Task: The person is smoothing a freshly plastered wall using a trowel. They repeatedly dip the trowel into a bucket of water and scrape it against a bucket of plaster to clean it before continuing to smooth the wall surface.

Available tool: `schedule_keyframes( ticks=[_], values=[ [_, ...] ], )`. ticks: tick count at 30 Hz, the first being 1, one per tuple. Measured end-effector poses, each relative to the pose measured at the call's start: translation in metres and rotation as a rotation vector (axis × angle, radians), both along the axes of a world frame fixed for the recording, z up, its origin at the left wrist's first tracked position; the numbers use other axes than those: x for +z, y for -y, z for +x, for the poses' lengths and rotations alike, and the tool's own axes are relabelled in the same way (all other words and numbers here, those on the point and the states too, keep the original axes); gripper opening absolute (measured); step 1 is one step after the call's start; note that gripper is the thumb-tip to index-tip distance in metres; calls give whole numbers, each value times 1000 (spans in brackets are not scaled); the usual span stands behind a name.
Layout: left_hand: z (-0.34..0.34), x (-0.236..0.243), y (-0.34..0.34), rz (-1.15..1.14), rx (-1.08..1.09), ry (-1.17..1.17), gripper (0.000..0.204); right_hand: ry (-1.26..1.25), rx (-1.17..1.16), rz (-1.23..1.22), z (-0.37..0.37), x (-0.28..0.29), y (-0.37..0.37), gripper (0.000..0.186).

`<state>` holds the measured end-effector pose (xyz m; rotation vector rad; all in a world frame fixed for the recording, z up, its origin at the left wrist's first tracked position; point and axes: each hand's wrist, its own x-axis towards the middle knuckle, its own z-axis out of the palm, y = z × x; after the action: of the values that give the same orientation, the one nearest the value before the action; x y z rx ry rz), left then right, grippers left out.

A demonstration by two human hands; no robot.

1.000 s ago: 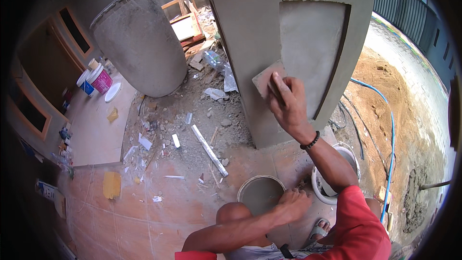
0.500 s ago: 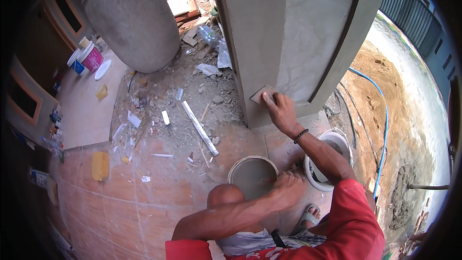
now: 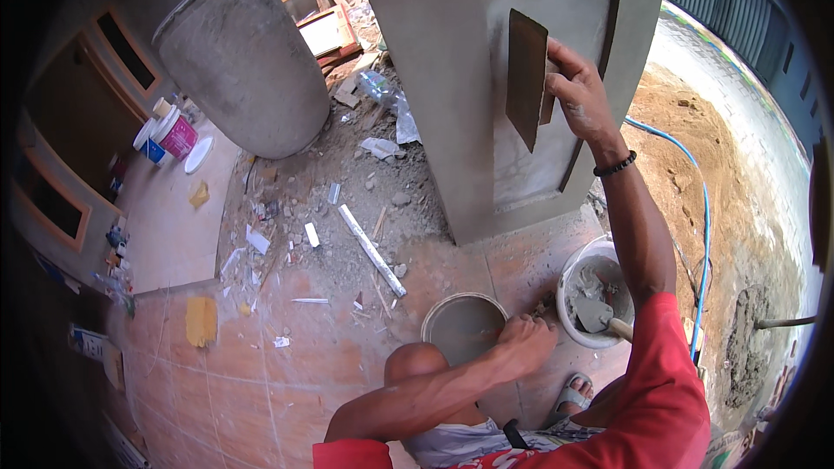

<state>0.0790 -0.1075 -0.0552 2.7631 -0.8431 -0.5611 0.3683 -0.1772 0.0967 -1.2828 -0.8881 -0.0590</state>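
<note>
My right hand (image 3: 580,97) grips a flat brown plastering float (image 3: 525,78), raised on edge in front of the recessed panel (image 3: 556,26) of a grey plastered pillar (image 3: 426,61). The float appears to be off the surface. Low down, my left hand (image 3: 526,344) has its fingers curled beside a round tub (image 3: 427,327) of grey liquid. Something dark shows by those fingers, too small to make out. To the right, a white bucket (image 3: 566,323) holds wet grey mortar and a trowel (image 3: 594,314) with a wooden handle.
Rubble, plastic scraps and a white strip (image 3: 372,250) lie left of the pillar. A large grey cylinder (image 3: 252,61) stands farther back, near paint pails (image 3: 176,137). A yellow sponge-like block (image 3: 201,321) lies on the tiles. A blue hose (image 3: 700,200) runs over sand at right.
My right hand has lifted the float from the pillar's lower edge up and to the right, tilting it upright. The trowel in the bucket now shows more fully. My left hand stays by the tub.
</note>
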Motion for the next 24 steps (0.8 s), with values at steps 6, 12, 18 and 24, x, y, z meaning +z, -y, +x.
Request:
schedule_keyframes(
  ticks=[6,12,18,24],
  values=[
    [3,3,8,-16,14,-16,41,86,10,-110,0,31,-17,59],
    [2,13,5,39,22,-77,45,-107,102,-117,-20,-33,-22,59],
    [6,12,10,32,-19,-152,49,-96,15,-374,-26,-133,14,63],
    [-5,18,-6,-5,-1,-104,52,228,-601,15,-75,-119,-43,58]
  ],
)
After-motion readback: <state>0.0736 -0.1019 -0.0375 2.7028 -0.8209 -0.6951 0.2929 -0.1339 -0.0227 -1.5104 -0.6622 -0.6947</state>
